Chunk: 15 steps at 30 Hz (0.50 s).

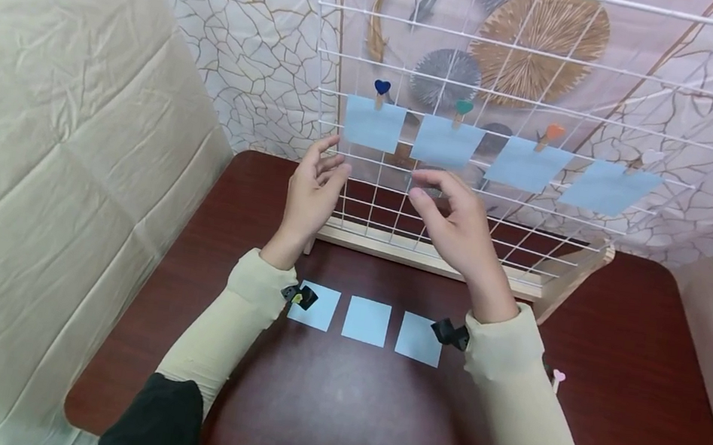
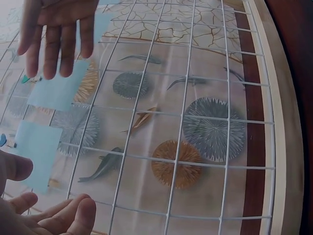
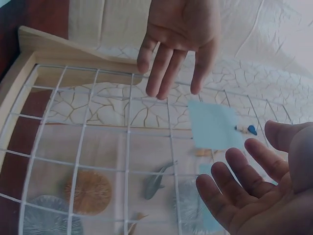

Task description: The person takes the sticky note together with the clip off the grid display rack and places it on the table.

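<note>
Four blue paper squares hang in a row on a white wire grid, each under a heart-topped clothespin; the leftmost paper [image 1: 373, 124] has a dark blue heart clothespin [image 1: 382, 89]. Just below that paper my left hand [image 1: 313, 190] is raised, its fingers loosely bent and holding nothing. My right hand [image 1: 459, 225] is held below the second paper [image 1: 446, 142], also with nothing in it. Both palms show in the wrist views, where the left hand [image 2: 46, 215] and right hand [image 3: 254, 186] stand apart from the grid [image 1: 373, 202].
Three blue paper squares, the middle one [image 1: 366, 321] between the others, lie on the dark red table [image 1: 631, 413]. A pink heart clothespin [image 1: 557, 378] is beside my right sleeve. The grid stands in a wooden base [image 1: 420, 256]. Patterned cloth [image 1: 266, 35] hangs behind.
</note>
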Each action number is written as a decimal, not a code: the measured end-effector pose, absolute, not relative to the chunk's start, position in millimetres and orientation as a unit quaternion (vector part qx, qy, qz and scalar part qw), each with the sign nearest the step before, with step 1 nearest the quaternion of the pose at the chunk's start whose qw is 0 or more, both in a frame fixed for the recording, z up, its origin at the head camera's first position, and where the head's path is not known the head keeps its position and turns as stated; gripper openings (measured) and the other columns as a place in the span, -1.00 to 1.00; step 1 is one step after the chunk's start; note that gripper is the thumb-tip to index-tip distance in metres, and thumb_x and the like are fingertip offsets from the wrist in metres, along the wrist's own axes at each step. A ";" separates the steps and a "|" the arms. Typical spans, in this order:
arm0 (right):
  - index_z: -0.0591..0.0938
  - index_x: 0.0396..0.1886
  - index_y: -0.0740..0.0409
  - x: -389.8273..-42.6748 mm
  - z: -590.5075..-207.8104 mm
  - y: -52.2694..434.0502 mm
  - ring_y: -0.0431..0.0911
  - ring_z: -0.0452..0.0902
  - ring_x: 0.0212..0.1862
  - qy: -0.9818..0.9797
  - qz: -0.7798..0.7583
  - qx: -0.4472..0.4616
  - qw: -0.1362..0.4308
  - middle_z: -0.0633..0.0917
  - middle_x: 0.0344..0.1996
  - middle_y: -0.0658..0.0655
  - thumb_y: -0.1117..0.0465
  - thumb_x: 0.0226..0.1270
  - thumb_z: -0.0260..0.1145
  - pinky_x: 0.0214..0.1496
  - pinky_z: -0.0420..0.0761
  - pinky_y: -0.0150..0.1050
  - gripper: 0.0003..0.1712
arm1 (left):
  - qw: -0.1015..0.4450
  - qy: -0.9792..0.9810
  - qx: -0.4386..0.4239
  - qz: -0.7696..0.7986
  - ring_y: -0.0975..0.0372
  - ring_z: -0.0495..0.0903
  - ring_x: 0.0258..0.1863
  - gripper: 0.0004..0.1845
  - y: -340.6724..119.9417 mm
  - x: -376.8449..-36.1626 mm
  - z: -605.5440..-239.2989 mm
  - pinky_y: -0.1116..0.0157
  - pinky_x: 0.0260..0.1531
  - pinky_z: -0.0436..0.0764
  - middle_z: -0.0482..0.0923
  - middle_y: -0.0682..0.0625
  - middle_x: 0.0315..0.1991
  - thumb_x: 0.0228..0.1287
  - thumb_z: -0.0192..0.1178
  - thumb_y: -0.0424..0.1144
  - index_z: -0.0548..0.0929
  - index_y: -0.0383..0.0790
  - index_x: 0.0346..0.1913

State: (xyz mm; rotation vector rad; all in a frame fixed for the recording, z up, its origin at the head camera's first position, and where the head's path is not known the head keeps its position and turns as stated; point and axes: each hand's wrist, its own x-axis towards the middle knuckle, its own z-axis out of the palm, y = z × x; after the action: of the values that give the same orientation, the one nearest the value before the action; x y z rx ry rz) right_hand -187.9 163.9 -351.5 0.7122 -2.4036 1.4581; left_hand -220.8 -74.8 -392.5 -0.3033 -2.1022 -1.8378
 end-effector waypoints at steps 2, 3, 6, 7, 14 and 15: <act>0.65 0.30 0.26 -190.4 -346.2 160.5 0.00 0.57 0.22 -0.824 0.494 0.250 0.119 0.67 0.22 0.19 0.24 0.63 0.24 0.25 0.57 -0.02 -0.64 | 0.159 -0.739 -0.102 -0.646 0.05 0.64 0.27 -0.46 -75.2 -221.6 -391.6 0.04 0.23 0.61 0.59 -0.21 0.35 0.59 0.18 -0.21 0.42 -0.16 0.53; 0.65 0.30 0.26 -191.8 -343.8 159.0 0.00 0.55 0.24 -0.825 0.492 0.252 0.118 0.66 0.22 0.19 0.23 0.63 0.24 0.26 0.56 0.02 -0.63 | 0.156 -0.739 -0.101 -0.648 0.06 0.64 0.27 -0.46 -75.2 -222.3 -391.2 0.05 0.23 0.61 0.58 -0.21 0.35 0.59 0.17 -0.21 0.42 -0.14 0.54; 0.63 0.32 0.25 -195.6 -336.8 154.1 0.01 0.52 0.30 -0.825 0.490 0.258 0.114 0.66 0.25 0.18 0.21 0.64 0.24 0.27 0.56 0.07 -0.61 | 0.148 -0.736 -0.092 -0.654 0.08 0.68 0.21 -0.46 -75.2 -223.9 -388.7 0.13 0.16 0.63 0.62 -0.22 0.30 0.58 0.17 -0.21 0.43 -0.08 0.54; 0.63 0.32 0.25 -196.8 -334.5 152.3 0.01 0.52 0.30 -0.824 0.490 0.260 0.114 0.65 0.25 0.18 0.20 0.63 0.24 0.27 0.57 0.07 -0.61 | 0.147 -0.736 -0.088 -0.655 0.08 0.71 0.17 -0.47 -75.4 -224.3 -387.8 0.17 0.11 0.64 0.65 -0.22 0.26 0.57 0.18 -0.20 0.44 -0.06 0.53; 0.61 0.33 0.31 -206.9 -320.2 141.6 0.01 0.52 0.31 -0.811 0.501 0.276 0.126 0.65 0.25 0.23 0.21 0.62 0.25 0.28 0.58 0.06 -0.58 | 0.175 -0.728 -0.082 -0.658 -0.04 0.79 -0.14 -0.55 -75.9 -226.2 -382.9 0.38 -0.43 0.46 0.75 -0.20 0.00 0.57 0.18 -0.25 0.55 -0.15 0.44; 0.60 0.33 0.31 -207.9 -318.3 140.4 0.00 0.51 0.32 -0.811 0.500 0.276 0.127 0.65 0.26 0.23 0.21 0.62 0.25 0.28 0.58 0.05 -0.58 | 0.181 -0.727 -0.084 -0.656 -0.05 0.79 -0.16 -0.56 -76.1 -226.6 -382.7 0.39 -0.46 0.45 0.74 -0.20 0.00 0.57 0.17 -0.26 0.56 -0.18 0.42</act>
State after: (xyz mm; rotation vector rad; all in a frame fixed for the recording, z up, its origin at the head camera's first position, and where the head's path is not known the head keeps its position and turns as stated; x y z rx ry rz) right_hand -207.9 140.4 -318.3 0.8022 -2.3594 1.4557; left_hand -226.6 -76.1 -382.7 -0.2386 -2.0536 -1.8537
